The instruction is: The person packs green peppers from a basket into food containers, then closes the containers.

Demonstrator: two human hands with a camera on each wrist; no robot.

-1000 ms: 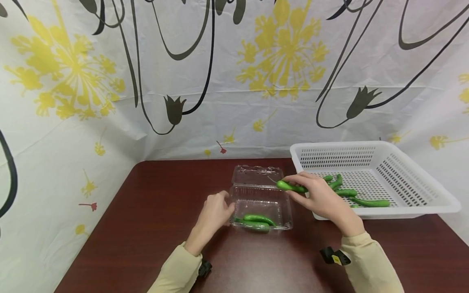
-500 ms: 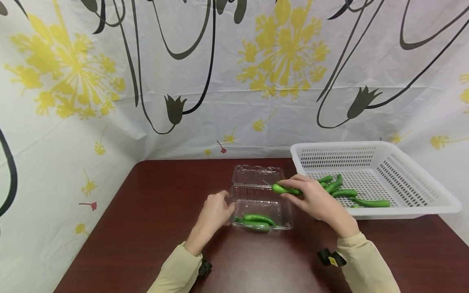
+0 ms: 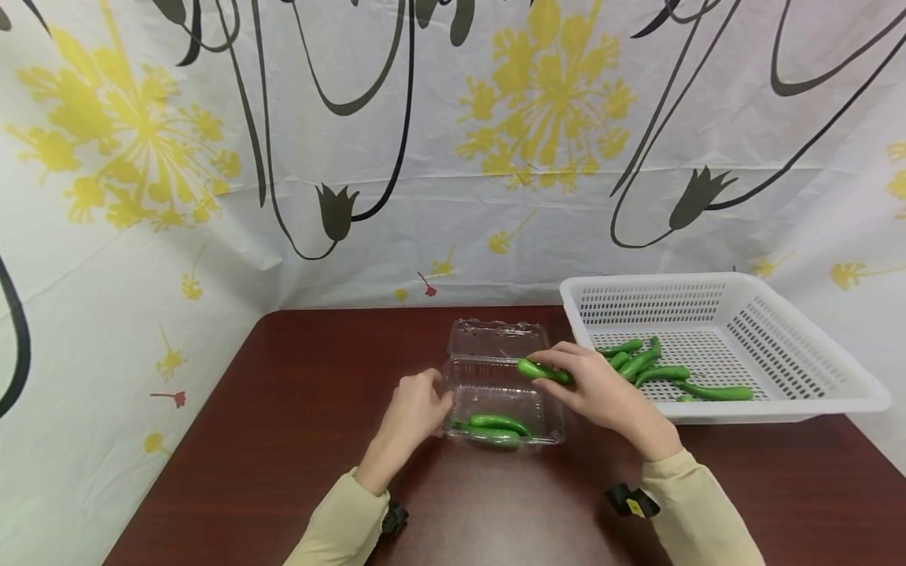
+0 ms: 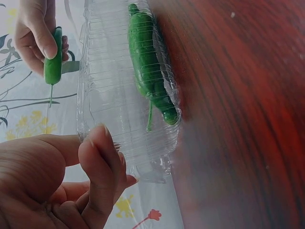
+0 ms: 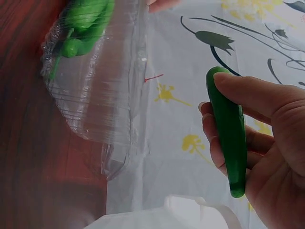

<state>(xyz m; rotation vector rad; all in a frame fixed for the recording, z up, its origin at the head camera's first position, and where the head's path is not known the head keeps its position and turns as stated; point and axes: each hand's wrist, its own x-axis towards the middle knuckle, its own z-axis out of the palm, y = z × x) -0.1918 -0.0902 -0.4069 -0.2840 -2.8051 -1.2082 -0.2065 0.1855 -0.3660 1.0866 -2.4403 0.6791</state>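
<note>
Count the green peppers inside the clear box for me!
2: the near pepper along the near wall of the clear box, and the far pepper just behind it. The held pepper in the right hand isn't counted.

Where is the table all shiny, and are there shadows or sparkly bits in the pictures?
Head view: pale glare on the table at front centre, with a soft dark shadow beside the right sleeve; left wrist view: thin bright glints along the ridges of the clear box; right wrist view: the white basket looks pale and washed out.
</note>
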